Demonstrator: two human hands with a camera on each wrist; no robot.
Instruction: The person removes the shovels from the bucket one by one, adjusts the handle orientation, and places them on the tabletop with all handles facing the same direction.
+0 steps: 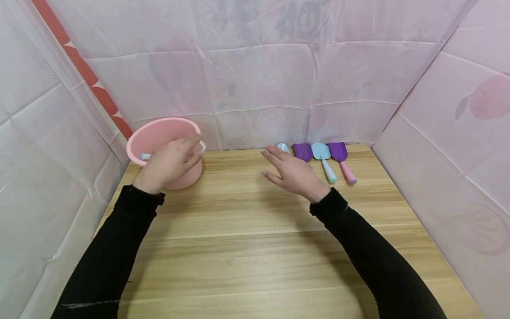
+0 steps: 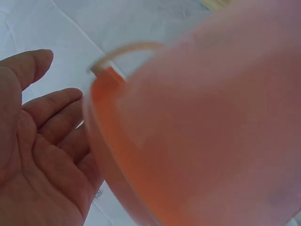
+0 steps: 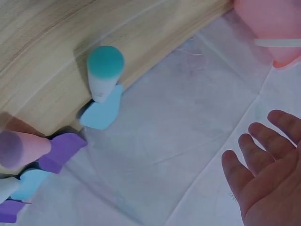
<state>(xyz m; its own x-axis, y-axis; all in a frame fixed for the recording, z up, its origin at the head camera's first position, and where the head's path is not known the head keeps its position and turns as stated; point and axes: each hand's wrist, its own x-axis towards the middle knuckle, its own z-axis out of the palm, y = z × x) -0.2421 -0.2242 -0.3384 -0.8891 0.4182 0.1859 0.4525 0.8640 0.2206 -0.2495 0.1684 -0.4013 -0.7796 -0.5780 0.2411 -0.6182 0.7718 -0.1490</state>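
Wooden surface [image 1: 255,248], light grain, walled on three sides by pale pink sheeting [image 1: 255,75]. Two arms in black sleeves [image 1: 374,252] reach forward across it. Right hand [image 1: 292,173] hovers above the surface near the middle, palm down, fingers [image 3: 256,160] straight and loosely spread, holding nothing; the right wrist view shows the open palm with nothing in it. Left hand [image 1: 169,163] sits further left, against the near side of a pink bucket [image 1: 163,141], fingers relaxed and extended over the rim by the pale handle [image 2: 124,52]; the left wrist view shows the palm open, fingers [image 2: 51,106] straight and slightly apart, the bucket wall just beside them. Whether skin actually touches the plastic, cannot tell. Bucket stands upright at the far left corner of the surface, close to the back wall. At the far edge, right of centre, a row of small toy shovels lies side by side, handles toward the person: a light blue one [image 1: 283,147] partly hidden behind the right hand, a purple one [image 1: 303,152], a blue one with pale handle [image 1: 323,158], a purple one with pink handle [image 1: 342,159].
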